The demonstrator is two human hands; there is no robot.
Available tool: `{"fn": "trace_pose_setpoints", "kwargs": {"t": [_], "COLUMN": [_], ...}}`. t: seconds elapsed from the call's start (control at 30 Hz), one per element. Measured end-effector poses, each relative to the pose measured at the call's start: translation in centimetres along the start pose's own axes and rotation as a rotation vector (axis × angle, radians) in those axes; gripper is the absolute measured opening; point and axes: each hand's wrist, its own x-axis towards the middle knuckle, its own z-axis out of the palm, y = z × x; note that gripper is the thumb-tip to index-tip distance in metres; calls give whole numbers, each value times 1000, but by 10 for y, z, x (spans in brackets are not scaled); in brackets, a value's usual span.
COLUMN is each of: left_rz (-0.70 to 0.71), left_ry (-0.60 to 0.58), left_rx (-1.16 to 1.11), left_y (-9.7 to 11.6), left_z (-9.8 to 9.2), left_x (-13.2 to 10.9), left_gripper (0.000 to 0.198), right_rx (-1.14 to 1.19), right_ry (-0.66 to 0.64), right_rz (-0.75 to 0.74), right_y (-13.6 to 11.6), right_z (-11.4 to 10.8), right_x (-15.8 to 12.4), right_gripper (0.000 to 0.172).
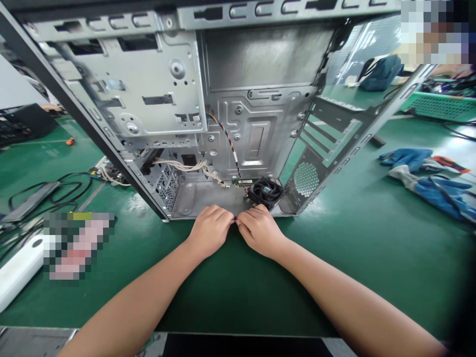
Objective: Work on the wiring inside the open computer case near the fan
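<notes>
My left hand [212,229] and my right hand [259,229] meet at the lower front edge of an open computer case [256,134]. Both have curled, closed fingers, and a tiny dark bit shows between their fingertips, too small to name. Just behind my right hand, a black CPU cooler fan [265,190] rests on the case floor. A green memory stick [242,182] lies beside the fan. A twisted multicolour cable [229,144] hangs down toward them, and a bundle of white wires [193,166] ends near the stick.
The case stands upright on a green table [245,297]. Blue work gloves [427,183] and a green basket [441,106] are to the right. Black cables [70,186] and a white object [22,272] lie at left. Another person [435,39] is at the upper right.
</notes>
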Motion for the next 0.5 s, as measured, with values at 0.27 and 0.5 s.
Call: {"fn": "trace_pose_setpoints", "kwargs": {"t": [0.27, 0.5], "left_rz": [12, 11], "left_ry": [-16, -33], "left_rx": [33, 48], "left_y": [-3, -4], "left_z": [2, 4], "left_x": [-1, -1], "left_gripper": [21, 20], "right_rx": [3, -5], "right_ry": [5, 7], "right_rz": [-7, -12], "right_y": [0, 1], "right_z": [1, 1], "right_x": [-1, -1], "right_gripper": [23, 24]}}
